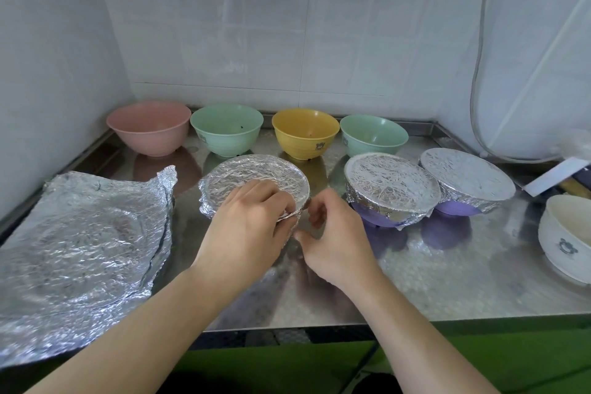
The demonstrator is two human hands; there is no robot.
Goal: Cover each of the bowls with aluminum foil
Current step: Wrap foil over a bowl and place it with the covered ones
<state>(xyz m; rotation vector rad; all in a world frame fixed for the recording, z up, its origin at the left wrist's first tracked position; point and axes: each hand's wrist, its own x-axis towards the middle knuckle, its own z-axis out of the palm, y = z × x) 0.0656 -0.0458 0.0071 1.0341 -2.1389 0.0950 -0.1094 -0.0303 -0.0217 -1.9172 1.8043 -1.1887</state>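
the bowl in hand (256, 182) sits at the centre of the frame on the steel worktop (447, 281), its mouth already spanned by a crinkled sheet of foil, and the step looks to be crimping that sheet down round the rim. the left hand (246, 227) lies over the near side of the bowl with its fingers curled on the foil edge, pinching it against the rim at the lower right of the bowl. the right hand (332, 240) is just beside it, fingers loosely curled and thumb out; it seems to hold nothing, though whether a fingertip touches the foil cannot be told. to do this well, i would keep the left hand bracing the bowl while the right hand folds the loose skirt under the rim bit by bit, turning the bowl rather than tugging, since thin foil tears easily. the flap at the left of the bowl stands out and wants pressing down. two purple bowls (393, 192) right of centre already wear foil. four open bowls (303, 133) wait along the back and a white one (566, 233) at the right edge; spare foil sheets (83, 240) lie at the left.
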